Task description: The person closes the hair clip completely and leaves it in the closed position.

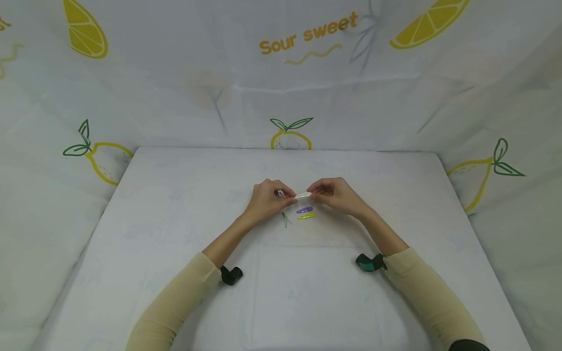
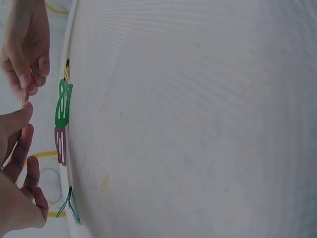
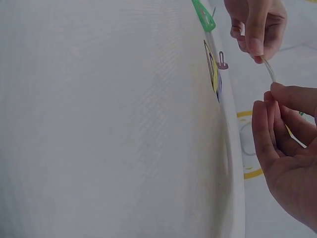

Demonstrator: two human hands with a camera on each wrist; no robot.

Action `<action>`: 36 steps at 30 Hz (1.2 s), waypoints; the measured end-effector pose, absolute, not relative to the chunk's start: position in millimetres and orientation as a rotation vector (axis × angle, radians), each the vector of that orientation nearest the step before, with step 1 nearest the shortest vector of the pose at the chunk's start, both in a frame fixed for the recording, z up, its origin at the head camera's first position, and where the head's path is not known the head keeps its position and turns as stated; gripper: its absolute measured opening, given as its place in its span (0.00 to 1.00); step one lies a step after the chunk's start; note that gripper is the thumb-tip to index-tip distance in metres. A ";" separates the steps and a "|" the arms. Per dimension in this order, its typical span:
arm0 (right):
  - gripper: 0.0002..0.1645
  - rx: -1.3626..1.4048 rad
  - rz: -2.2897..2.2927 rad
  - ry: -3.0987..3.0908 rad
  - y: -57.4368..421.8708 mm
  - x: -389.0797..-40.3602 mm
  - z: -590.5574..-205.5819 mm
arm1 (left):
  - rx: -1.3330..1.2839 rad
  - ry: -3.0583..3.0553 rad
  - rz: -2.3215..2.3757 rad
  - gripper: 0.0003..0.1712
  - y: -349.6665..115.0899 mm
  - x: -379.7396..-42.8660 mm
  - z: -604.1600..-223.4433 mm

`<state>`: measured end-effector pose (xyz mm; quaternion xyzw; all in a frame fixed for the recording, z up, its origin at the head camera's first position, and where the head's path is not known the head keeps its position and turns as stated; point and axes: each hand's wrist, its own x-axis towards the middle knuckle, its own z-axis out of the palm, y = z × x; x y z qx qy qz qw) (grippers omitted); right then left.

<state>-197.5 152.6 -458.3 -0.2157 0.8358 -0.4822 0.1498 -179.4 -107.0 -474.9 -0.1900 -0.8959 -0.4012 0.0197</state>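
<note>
Between my two hands is a white snap hair clip [image 1: 303,195], pinched at one end by each. My left hand [image 1: 269,199] grips its left end between thumb and fingertips. At the other end, thumb and fingers of my right hand [image 1: 337,196] hold it. In the right wrist view the thin clip [image 3: 269,69] bends slightly from one hand to the other. Just below on the table lie a purple hair clip [image 1: 305,210] and a yellow hair clip [image 1: 306,215], side by side. A green hair clip [image 1: 286,220] lies splayed in a V to their left.
The white-covered table [image 1: 307,292] carries the clips near its middle. A mauve clip [image 2: 60,146] and a green clip [image 2: 62,104] show in the left wrist view. Lemon-printed cloth [image 1: 175,97] surrounds the table. Dark wrist devices [image 1: 231,276] sit by both cuffs.
</note>
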 end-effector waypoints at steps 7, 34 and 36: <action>0.10 -0.625 -1.375 2.402 153.6 -199.1 -459.8 | -0.565 -2.811 -1.225 0.06 -105.3 -179.4 -474.8; 0.10 -0.635 -1.222 2.405 153.2 -206.5 -462.8 | -0.548 -2.978 -0.989 0.05 -92.5 -178.6 -469.9; 0.10 -0.638 -1.219 2.400 153.4 -207.1 -464.1 | -0.539 -2.990 -0.975 0.05 -91.8 -178.8 -470.1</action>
